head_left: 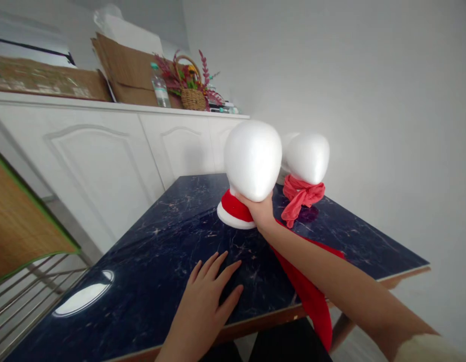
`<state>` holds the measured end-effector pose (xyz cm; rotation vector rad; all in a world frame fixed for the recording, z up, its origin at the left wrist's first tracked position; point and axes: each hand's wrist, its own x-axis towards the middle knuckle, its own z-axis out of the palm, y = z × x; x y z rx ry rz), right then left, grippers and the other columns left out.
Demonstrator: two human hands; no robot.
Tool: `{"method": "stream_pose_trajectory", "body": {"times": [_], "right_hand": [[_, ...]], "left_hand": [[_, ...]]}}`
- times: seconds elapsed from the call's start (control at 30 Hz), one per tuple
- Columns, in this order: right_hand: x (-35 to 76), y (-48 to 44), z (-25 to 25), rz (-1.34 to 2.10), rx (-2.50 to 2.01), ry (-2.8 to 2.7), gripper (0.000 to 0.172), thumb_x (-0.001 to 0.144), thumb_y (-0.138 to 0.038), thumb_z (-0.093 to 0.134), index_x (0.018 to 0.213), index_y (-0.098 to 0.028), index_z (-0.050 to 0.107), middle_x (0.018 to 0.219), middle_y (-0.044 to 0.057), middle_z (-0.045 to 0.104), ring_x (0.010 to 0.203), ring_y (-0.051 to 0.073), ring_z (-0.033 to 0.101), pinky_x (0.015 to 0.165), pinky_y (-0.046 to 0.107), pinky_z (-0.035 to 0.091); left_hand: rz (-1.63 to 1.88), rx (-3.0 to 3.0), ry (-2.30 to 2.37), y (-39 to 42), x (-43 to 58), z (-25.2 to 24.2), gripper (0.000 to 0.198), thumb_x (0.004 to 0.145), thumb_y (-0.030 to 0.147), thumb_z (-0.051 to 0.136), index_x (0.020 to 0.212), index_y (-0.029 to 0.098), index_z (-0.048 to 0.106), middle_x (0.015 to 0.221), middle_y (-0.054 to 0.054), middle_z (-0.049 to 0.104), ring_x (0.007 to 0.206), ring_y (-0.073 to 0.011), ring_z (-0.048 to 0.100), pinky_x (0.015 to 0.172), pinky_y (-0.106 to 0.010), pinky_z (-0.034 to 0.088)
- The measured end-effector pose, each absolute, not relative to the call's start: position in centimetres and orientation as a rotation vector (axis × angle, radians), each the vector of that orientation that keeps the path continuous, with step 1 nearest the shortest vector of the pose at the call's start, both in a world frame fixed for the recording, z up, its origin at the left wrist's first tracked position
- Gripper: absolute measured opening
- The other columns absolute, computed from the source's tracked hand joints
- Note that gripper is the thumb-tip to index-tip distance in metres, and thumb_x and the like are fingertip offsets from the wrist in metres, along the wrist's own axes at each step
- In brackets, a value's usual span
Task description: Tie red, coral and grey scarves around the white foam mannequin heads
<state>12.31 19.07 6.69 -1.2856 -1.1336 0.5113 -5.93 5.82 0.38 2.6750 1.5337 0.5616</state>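
Note:
My right hand grips the neck of a white foam mannequin head that stands on the dark marble table. A red scarf is wound round that neck and trails under my forearm, hanging over the table's near edge. My left hand lies flat on the tabletop with fingers spread, holding nothing. Behind and to the right stands a second foam head with a lighter red scarf tied round its neck.
White cabinets run along the left wall, topped with cardboard, a water bottle and a flower basket. A wooden board with a green edge and a metal rack sit at the left. A plain wall is at the right.

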Motion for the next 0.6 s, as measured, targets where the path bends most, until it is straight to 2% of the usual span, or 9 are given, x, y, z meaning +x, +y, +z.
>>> {"method": "stream_pose_trajectory", "body": {"times": [0.1,0.17,0.27,0.43,0.53,0.6], "right_hand": [[10.9,20.3,6.2,0.438,-1.576,-1.084,0.104,0.064,-0.057,0.08,0.144,-0.013,0.03,0.141,0.021,0.051,0.131,0.036,0.048,0.112,0.046,0.035],[10.2,20.6,5.8,0.382,-1.599,-1.094,0.101,0.067,-0.057,0.078,0.144,-0.013,0.029,0.142,0.021,0.049,0.133,0.036,0.045,0.113,0.046,0.031],[9.8,20.6,5.3,0.331,-1.519,-1.136,0.099,0.064,-0.054,0.08,0.142,-0.016,0.032,0.145,0.019,0.045,0.136,0.036,0.04,0.114,0.046,0.029],[11.7,19.7,4.4,0.409,-1.471,-1.309,0.094,0.058,-0.028,0.079,0.142,-0.013,0.039,0.145,0.017,0.044,0.138,0.034,0.036,0.117,0.04,0.025],[14.1,19.2,4.2,0.503,-1.521,-1.289,0.083,0.065,-0.022,0.067,0.144,-0.014,0.041,0.148,0.016,0.042,0.14,0.033,0.034,0.118,0.041,0.024],[15.9,19.4,4.4,0.544,-1.54,-1.266,0.069,0.074,-0.021,0.059,0.141,-0.015,0.045,0.145,0.015,0.047,0.136,0.031,0.04,0.115,0.042,0.03]], "left_hand": [[0.549,2.656,1.54,5.8,-5.9,0.5,0.042,0.097,0.042,0.047,0.138,0.038,0.056,0.152,-0.004,0.047,0.143,-0.0296,0.04,0.116,-0.063,0.031],[0.542,2.651,1.541,5.8,-5.8,0.6,0.041,0.097,0.041,0.047,0.137,0.037,0.056,0.152,-0.004,0.048,0.143,-0.0297,0.039,0.116,-0.063,0.03],[0.532,2.645,1.545,5.8,-5.8,0.7,0.041,0.097,0.041,0.047,0.137,0.037,0.056,0.152,-0.004,0.048,0.144,-0.0291,0.039,0.117,-0.062,0.029],[0.575,2.62,1.533,5.6,-5.8,0.5,0.04,0.096,0.04,0.05,0.135,0.037,0.058,0.151,-0.003,0.049,0.143,-0.0292,0.04,0.117,-0.063,0.029],[0.604,2.562,1.533,5.5,-6.0,0.9,0.037,0.097,0.037,0.049,0.132,0.036,0.059,0.148,-0.003,0.051,0.14,-0.0276,0.044,0.117,-0.063,0.028],[0.626,2.527,1.513,5.6,-5.8,2.0,0.036,0.098,0.035,0.048,0.132,0.035,0.059,0.148,-0.003,0.051,0.137,-0.0259,0.047,0.116,-0.058,0.033]]}}
